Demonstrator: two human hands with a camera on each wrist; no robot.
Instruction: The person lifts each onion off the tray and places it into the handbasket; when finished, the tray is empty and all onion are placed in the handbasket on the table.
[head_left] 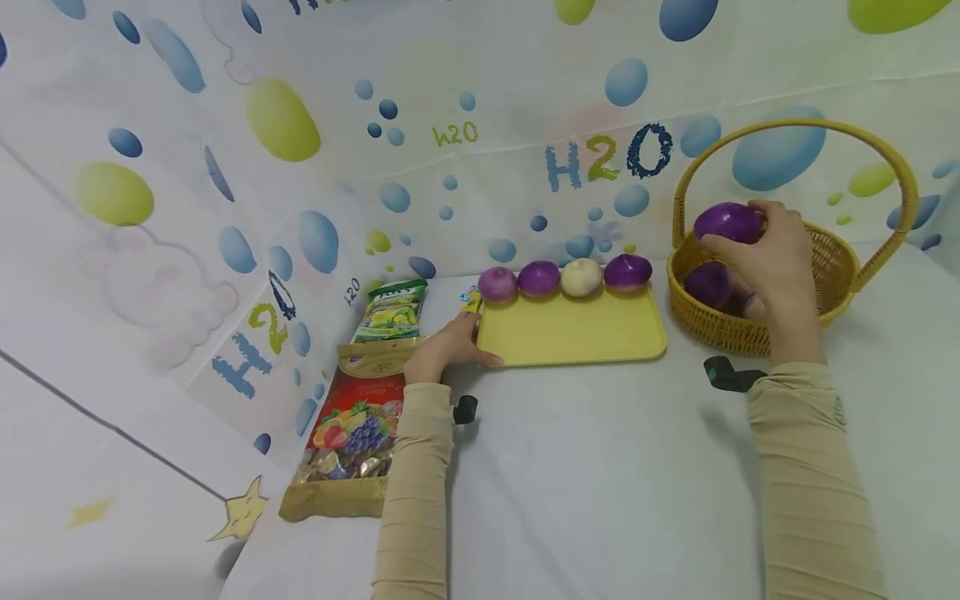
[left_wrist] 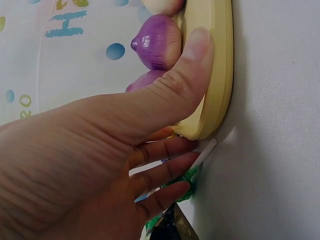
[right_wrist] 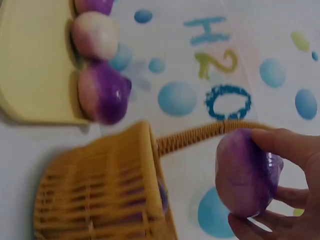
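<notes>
In the head view my right hand [head_left: 776, 250] holds a glossy purple onion [head_left: 729, 222] over the wicker basket [head_left: 712, 329]. The right wrist view shows the thumb on one side of this onion [right_wrist: 245, 172] and fingers on the other. Another purple onion [head_left: 707, 284] and a paler one lie inside the basket. My left hand [head_left: 447, 348] grips the near left corner of the yellow tray [head_left: 573, 333]. Its thumb [left_wrist: 192, 60] lies over the rim, with the fingers beside the corner. Along the tray's back edge sit purple onions [head_left: 628, 272] and a whitish one [head_left: 582, 277] in a row.
Left of the tray lie a red and gold candy bag [head_left: 360, 417] and a green snack packet [head_left: 392, 311]. A small yellow wrapper [head_left: 471, 300] is by the tray's left edge. The basket's tall handle [head_left: 795, 123] arches above its opening. A printed cloth [head_left: 510, 100] hangs behind.
</notes>
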